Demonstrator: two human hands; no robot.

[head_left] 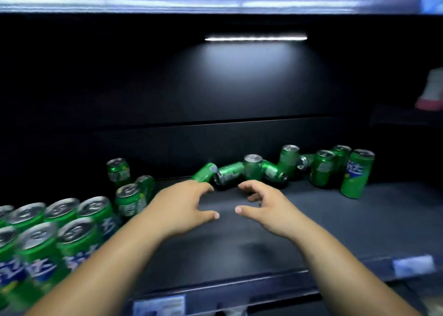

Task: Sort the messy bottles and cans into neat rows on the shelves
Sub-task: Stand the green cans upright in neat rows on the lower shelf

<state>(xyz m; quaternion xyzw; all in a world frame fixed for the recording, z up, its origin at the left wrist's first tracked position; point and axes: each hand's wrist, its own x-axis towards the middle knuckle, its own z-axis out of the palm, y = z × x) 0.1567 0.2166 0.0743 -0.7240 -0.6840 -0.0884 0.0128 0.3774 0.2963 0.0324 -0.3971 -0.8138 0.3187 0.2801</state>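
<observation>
Head view: both hands, left hand (184, 208) and right hand (262, 208), hover empty with fingers spread over the shelf (335, 224); tipped green cans (227, 173) lie jumbled at its back, neat rows (62, 222) stand left

Probably a shop: lit shelf (311, 219), price tags (413, 265), soda cans (357, 173).

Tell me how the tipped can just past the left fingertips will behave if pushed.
The tipped can lies on its round side, so it will probably roll. Another fallen can sits close beside it and may shift too. Its glossy wall may be slippery.
</observation>
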